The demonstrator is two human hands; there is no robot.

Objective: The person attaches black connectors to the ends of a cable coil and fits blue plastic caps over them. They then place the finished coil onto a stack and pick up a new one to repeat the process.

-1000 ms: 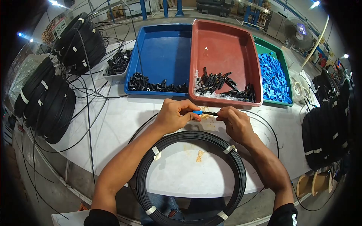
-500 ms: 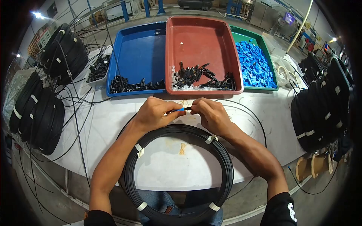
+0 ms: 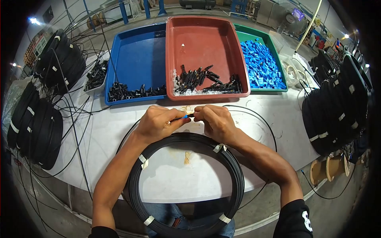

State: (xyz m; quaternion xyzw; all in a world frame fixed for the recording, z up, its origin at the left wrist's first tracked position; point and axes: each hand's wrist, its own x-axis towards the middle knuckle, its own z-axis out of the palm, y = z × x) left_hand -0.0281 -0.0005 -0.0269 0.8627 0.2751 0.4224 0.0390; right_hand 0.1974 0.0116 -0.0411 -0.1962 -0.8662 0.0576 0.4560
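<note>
Above the top of a coiled black cable (image 3: 239, 174), my two hands meet over the white table. My left hand (image 3: 158, 122) is closed on a small blue connector (image 3: 185, 117), pinched between thumb and fingertips. A short black piece (image 3: 191, 115) joins the connector on its right, and my right hand (image 3: 214, 120) pinches it. The fingertips of both hands nearly touch. White tape bands the coil, which overhangs the table's front edge.
Beyond my hands stand a blue tray (image 3: 137, 59) and a red tray (image 3: 202, 39) with black parts, and a green tray (image 3: 282, 79) of blue pieces. Black cable coils are stacked at left (image 3: 35, 127) and right (image 3: 331, 115). Loose cables cross the left side.
The whole view has shifted, so the trays and hands sit slightly further left. Both hands keep their grip, and less of the blue connector shows between them.
</note>
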